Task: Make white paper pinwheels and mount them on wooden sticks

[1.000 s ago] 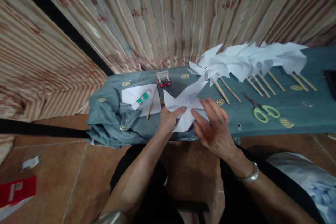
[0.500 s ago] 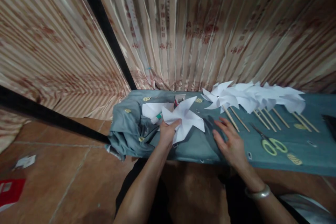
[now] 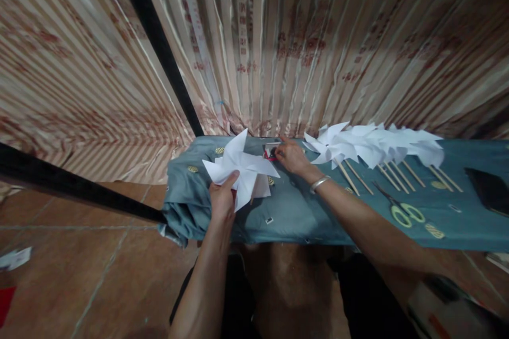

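Note:
My left hand (image 3: 223,198) pinches a white paper pinwheel (image 3: 240,164) between the thumb and the fingers behind it. My right hand (image 3: 293,156) reaches to a small open box with a red edge (image 3: 270,154) at the back of the cloth-covered table. Its fingers are bent down at the box's right side, and the fingertips are partly hidden, so what they pinch cannot be made out. Under the held pinwheel lies a white sheet of paper (image 3: 261,186). To the right, several white pinwheels on wooden sticks (image 3: 369,144) lie overlapped in a row.
Scissors with green handles (image 3: 405,213) lie in front of the pinwheel sticks. A dark flat object (image 3: 488,190) rests at the right on the blue-green cloth (image 3: 302,228). A black post (image 3: 163,58) rises at the left, before a striped curtain (image 3: 278,37).
My left hand has shifted left with the pinwheel. My right hand has gone from hovering spread near the sticks to the small box at the back left.

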Demonstrator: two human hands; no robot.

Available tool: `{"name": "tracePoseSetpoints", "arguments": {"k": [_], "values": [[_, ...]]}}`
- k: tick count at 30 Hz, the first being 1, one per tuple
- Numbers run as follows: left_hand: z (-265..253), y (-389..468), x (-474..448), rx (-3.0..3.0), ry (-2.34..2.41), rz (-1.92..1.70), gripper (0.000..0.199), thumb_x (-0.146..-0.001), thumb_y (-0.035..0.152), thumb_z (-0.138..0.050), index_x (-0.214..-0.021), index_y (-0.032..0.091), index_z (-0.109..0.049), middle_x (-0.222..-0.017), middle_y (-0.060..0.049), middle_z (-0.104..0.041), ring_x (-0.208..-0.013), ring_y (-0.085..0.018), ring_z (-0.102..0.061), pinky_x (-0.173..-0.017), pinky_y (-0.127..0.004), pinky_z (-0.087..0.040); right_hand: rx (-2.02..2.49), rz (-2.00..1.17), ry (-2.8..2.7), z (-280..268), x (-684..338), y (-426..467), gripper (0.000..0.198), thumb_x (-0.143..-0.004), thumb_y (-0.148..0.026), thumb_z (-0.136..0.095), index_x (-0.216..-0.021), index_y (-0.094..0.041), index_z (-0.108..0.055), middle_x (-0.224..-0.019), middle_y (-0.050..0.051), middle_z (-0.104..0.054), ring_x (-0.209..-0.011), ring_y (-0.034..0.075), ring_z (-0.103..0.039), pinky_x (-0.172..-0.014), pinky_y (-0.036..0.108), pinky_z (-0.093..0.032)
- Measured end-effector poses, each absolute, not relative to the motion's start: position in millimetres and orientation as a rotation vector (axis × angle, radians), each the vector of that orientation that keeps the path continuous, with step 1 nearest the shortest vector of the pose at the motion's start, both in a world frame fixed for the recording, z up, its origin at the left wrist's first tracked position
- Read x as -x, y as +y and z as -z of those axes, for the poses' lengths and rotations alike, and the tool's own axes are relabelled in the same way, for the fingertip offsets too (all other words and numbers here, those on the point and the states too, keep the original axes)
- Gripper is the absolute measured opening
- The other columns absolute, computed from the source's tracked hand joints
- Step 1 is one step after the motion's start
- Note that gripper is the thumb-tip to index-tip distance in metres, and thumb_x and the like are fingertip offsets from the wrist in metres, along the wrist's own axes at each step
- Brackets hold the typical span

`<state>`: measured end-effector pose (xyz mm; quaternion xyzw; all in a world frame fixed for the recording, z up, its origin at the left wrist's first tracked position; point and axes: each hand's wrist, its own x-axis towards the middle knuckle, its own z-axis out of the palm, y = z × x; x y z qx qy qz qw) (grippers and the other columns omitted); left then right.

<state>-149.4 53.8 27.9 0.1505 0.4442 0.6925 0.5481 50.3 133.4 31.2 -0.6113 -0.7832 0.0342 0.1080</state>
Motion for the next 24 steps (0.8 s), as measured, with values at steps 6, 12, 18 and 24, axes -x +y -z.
{"name": "tracePoseSetpoints", "arguments": {"k": [6, 12, 18, 24], "values": [[-27.9, 53.8, 150.3, -0.342, 1.051, -1.631, 0.039, -0.041, 0.017, -0.086, -0.077, 0.013, -0.07, -0.073, -0.003, -0.075, -0.075, -0.021, -0.072, -0.08, -0.034, -0.056, 1.787, -0.059, -2.471, -30.2, -42.9, 156.9, 0.025, -0.082, -0.015, -0.054, -0.095, -0.009, -0.075, -0.13, 0.022, -0.057, -0.128, 0.031, -0.045, -0.101, 0.038, -0.039], [-28.9, 52.7, 150.2, -0.341, 1.06, -1.624, 0.042, -0.041, 0.018, -0.086, -0.079, 0.013, -0.07, -0.074, -0.004, -0.075, -0.073, -0.022, -0.072, -0.078, -0.035, -0.057, 1.82, -0.032, -2.557, -34.4, -38.3, 166.4, 0.025, -0.079, -0.013, -0.055, -0.093, -0.007, -0.075, -0.117, 0.022, -0.063, -0.118, 0.031, -0.051, -0.096, 0.037, -0.04], [-29.7, 51.2, 148.0, -0.374, 1.035, -1.603, 0.041, -0.043, 0.021, -0.087, -0.079, 0.013, -0.07, -0.069, -0.003, -0.074, -0.078, -0.025, -0.073, -0.079, -0.037, -0.057, 1.886, 0.025, -2.553, -32.5, -30.9, 168.1, 0.029, -0.083, -0.012, -0.05, -0.1, -0.006, -0.073, -0.116, 0.022, -0.064, -0.118, 0.031, -0.052, -0.095, 0.035, -0.041], [-27.9, 52.6, 145.2, -0.336, 1.007, -1.634, 0.046, -0.04, 0.017, -0.086, -0.083, 0.012, -0.071, -0.074, -0.005, -0.075, -0.078, -0.025, -0.072, -0.081, -0.039, -0.057, 1.896, 0.029, -2.544, -28.7, -28.0, 169.0, 0.028, -0.083, -0.012, -0.05, -0.1, -0.007, -0.072, -0.118, 0.022, -0.063, -0.119, 0.031, -0.052, -0.095, 0.035, -0.041]]}}
